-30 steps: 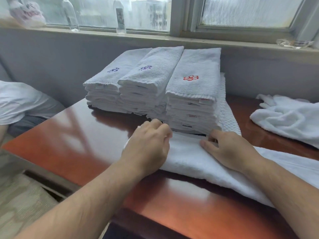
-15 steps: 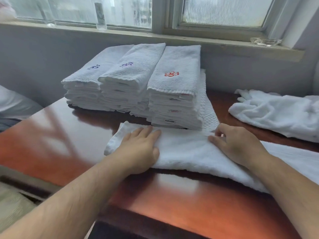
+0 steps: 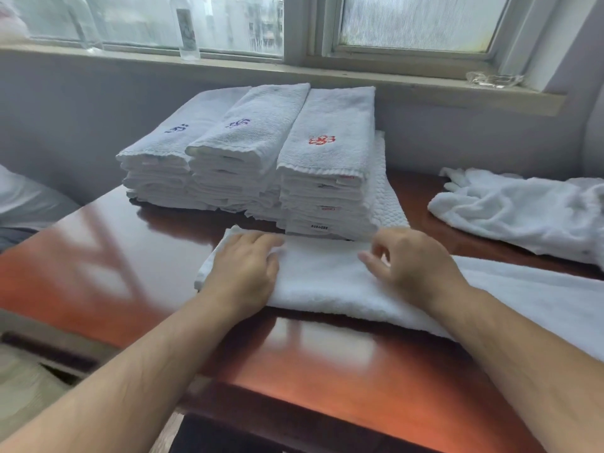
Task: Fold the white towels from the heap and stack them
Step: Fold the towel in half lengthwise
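The left grip [image 3: 243, 266] lies flat on the left end of a long white towel [image 3: 327, 282], fingers straight and together, palm pressing the cloth down. The right grip [image 3: 415, 263] sits on the same towel further right, its fingers [image 3: 380, 245] curled and the thumb stretched out toward the left. Motion blur hides whether it pinches a fold or only touches the cloth.

The towel lies across the near part of the red-brown surface [image 3: 130, 273] and runs past the right side of the view. Just behind it, toward the far edge by the wall, stand three stacks of folded towels [image 3: 323, 165], side by side and touching. The unfolded heap [image 3: 523, 210] lies at the far right corner, apart from the stacks.
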A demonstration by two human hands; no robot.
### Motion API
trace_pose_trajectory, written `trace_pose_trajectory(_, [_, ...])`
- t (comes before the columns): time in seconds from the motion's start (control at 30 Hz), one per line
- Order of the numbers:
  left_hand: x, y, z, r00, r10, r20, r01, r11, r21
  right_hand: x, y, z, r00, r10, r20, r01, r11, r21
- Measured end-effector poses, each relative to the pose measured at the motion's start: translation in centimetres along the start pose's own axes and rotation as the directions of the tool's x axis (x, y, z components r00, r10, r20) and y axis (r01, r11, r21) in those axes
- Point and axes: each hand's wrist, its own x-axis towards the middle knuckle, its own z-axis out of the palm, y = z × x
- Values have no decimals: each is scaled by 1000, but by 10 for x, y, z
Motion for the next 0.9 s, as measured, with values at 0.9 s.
trace_pose_trajectory(0.9, [20, -56, -56, 845, -451, 287, 401, 890, 219, -8, -69, 36, 982, 43, 184, -101, 941, 323])
